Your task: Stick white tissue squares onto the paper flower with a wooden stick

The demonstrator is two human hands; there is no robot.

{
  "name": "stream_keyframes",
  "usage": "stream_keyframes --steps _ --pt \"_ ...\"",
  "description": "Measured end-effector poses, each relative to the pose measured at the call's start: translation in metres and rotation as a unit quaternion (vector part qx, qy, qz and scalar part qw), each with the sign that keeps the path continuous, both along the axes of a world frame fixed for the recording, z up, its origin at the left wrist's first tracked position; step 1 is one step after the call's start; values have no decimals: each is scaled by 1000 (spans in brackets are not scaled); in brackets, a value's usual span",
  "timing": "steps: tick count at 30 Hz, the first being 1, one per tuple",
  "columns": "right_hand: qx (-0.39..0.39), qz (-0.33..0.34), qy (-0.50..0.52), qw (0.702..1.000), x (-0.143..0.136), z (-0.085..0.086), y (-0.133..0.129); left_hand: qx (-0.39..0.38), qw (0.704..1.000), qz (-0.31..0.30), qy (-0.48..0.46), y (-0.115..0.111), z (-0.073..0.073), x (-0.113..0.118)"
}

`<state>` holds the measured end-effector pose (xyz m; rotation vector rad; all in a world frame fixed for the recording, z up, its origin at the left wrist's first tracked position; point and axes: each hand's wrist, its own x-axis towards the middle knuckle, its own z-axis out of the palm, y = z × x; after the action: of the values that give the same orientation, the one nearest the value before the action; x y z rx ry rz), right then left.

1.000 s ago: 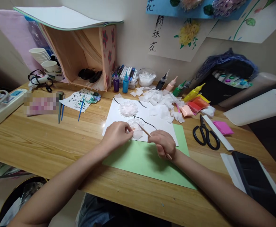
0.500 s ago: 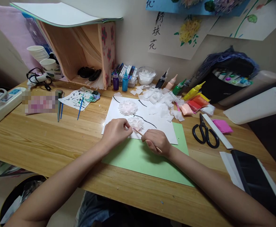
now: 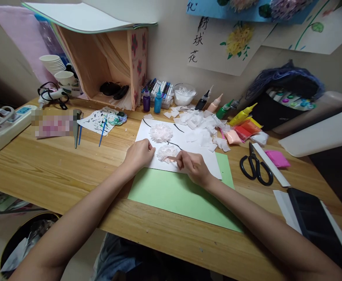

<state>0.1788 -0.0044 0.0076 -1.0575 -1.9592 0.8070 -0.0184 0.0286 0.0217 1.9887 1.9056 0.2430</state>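
Observation:
A white sheet (image 3: 198, 163) lies on green paper (image 3: 171, 195), with two fluffy tissue-paper flowers, the upper flower (image 3: 160, 133) and the lower flower (image 3: 165, 151), and black painted lines. My right hand (image 3: 194, 166) is closed around a thin wooden stick (image 3: 172, 157), whose tip meets the front of the lower flower, where a pinkish patch shows. My left hand (image 3: 140, 155) rests at the sheet's left edge, fingers curled together; what they hold, if anything, is hidden. Cut white tissue pieces (image 3: 200, 125) are heaped at the sheet's back right.
Paint bottles, such as the yellow bottle (image 3: 242, 114), stand behind the tissue heap. Black scissors (image 3: 255, 166) and a white strip (image 3: 272, 164) lie to the right. A paint-stained paper (image 3: 93, 121) with a blue brush (image 3: 102, 132) is at left, near a power strip (image 3: 9, 127).
My left hand has drawn back left from the lower flower to the sheet's edge. My right hand has turned and brought the stick's tip onto the flower. The view has shifted slightly.

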Motion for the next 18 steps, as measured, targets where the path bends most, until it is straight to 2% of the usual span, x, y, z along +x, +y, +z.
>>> stream_keyframes --steps 4,6,8,11,14,16,18 --pt "-198 -101 121 967 -16 15 23 -4 1000 -5 -4 1 1 0" --pt "-252 -109 138 952 -18 20 33 -5 1000 -6 -6 2 0 -1" --pt "-264 -90 142 950 -16 22 35 -4 1000 -9 -7 3 -1 -2" --pt "-194 -56 129 971 -7 26 27 -3 1000 -12 -10 3 -2 -3" --pt "-52 -7 51 997 3 30 14 -5 1000 -11 -12 3 -1 -3" --pt "47 57 -21 997 6 31 8 -6 1000 -10 -14 3 -1 -2" --pt "120 116 -81 983 7 30 6 -5 1000 -9 -15 2 -1 -2"
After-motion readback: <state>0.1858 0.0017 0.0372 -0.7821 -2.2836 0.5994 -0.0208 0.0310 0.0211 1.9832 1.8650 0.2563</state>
